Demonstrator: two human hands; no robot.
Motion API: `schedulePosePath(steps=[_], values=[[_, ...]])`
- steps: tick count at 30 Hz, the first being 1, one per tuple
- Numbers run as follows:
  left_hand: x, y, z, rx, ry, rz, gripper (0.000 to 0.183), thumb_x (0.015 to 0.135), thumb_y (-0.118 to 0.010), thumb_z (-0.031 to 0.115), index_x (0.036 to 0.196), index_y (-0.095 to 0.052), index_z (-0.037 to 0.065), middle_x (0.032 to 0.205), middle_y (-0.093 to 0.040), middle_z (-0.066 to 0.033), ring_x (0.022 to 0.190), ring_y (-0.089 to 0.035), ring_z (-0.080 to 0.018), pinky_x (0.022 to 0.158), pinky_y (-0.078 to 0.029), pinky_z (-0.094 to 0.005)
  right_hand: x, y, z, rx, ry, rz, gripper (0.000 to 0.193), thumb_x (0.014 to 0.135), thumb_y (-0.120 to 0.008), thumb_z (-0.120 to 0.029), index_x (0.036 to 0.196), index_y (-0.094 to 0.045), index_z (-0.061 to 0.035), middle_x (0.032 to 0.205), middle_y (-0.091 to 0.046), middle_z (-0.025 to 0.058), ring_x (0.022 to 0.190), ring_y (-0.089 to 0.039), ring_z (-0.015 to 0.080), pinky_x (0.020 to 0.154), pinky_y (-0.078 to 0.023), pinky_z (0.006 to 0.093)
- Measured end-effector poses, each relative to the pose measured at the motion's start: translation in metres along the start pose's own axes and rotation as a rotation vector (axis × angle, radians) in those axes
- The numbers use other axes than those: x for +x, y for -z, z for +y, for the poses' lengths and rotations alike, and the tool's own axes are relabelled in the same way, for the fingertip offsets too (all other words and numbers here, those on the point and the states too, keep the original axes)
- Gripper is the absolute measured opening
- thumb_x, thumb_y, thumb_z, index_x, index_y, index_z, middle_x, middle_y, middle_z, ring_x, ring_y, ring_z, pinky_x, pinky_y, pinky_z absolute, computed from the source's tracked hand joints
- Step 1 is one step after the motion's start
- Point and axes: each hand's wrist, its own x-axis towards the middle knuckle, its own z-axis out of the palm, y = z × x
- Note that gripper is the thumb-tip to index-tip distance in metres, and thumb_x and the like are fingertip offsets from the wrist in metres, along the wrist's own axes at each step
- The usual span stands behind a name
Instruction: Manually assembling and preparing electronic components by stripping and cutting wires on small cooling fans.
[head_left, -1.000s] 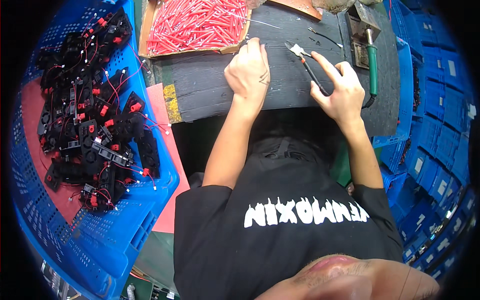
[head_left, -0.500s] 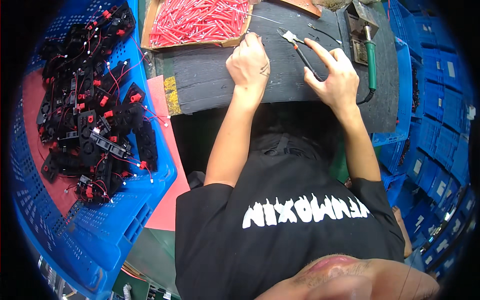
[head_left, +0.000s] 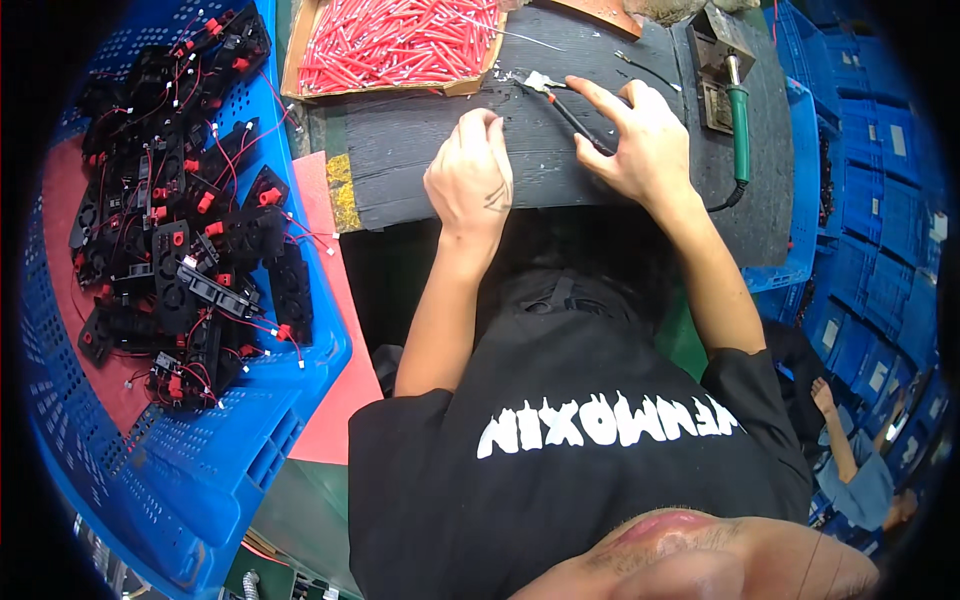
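My right hand is closed on a pair of cutting pliers with dark handles and an orange band. Its thumb lies along one handle and the forefinger along the other. The plier jaws point up and left over the dark work board, where small bits lie near the tips. To the left, apart from the pliers, my left hand hovers with thumb and fingers pressed together. Whatever is in that pinch, if anything, is hidden.
An open carton of thin red tubes stands at the back. A green-handled soldering iron rests in its metal stand. A short black wire lies nearby. Black fan-like assemblies fill the left blue crate. A co-worker is at lower right.
My left hand has drawn back toward me and slightly left, away from the carton edge. My right hand has moved left with the pliers. More of the co-worker shows at right.
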Motion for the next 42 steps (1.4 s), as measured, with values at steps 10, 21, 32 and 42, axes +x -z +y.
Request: schedulePosePath(steps=[10, 21, 32, 42], values=[[-0.016, 0.005, -0.033, -0.397, 0.142, 0.001, 0.008, 0.099, -0.064, 0.003, 0.106, -0.064, 0.001, 0.081, -0.071, -0.0056, 0.065, -0.063, -0.0096, 0.061, -0.050, -0.0248, 0.051, 0.038, -0.007, -0.231, 0.099, -0.315, 0.057, 0.079, -0.077, -0.044, 0.133, -0.068, -0.0298, 0.096, -0.064, 0.0141, 0.093, -0.068, 0.0316, 0.082, -0.057, 0.0427], [-0.018, -0.001, -0.029, -0.298, 0.076, 0.105, 0.008, 0.096, -0.068, 0.001, 0.103, -0.065, 0.001, 0.080, -0.070, -0.0089, 0.067, -0.070, -0.0169, 0.061, -0.053, -0.0283, 0.095, 0.061, -0.016, -0.258, 0.120, -0.604, 0.050, 0.075, -0.074, -0.041, 0.123, -0.076, -0.0256, 0.085, -0.072, 0.0155, 0.084, -0.073, 0.0307, 0.078, -0.059, 0.0444], [-0.016, 0.001, -0.027, -0.293, 0.046, 0.109, 0.008, 0.094, -0.071, 0.000, 0.100, -0.066, 0.000, 0.082, -0.069, -0.0090, 0.066, -0.069, -0.0181, 0.061, -0.054, -0.0299, 0.077, 0.048, -0.018, -0.253, 0.049, -0.426, 0.051, 0.074, -0.074, -0.041, 0.124, -0.075, -0.0294, 0.090, -0.067, 0.0179, 0.088, -0.071, 0.0327, 0.081, -0.058, 0.0437], [-0.018, 0.002, -0.024, -0.257, 0.088, 0.056, 0.006, 0.095, -0.069, 0.002, 0.101, -0.067, 0.002, 0.079, -0.069, -0.0074, 0.066, -0.069, -0.0165, 0.060, -0.052, -0.0284, 0.028, 0.012, -0.004, -0.220, -0.036, -0.349, 0.063, 0.077, -0.081, -0.041, 0.137, -0.063, -0.0365, 0.089, -0.059, 0.0108, 0.081, -0.068, 0.0293, 0.071, -0.057, 0.0402]])
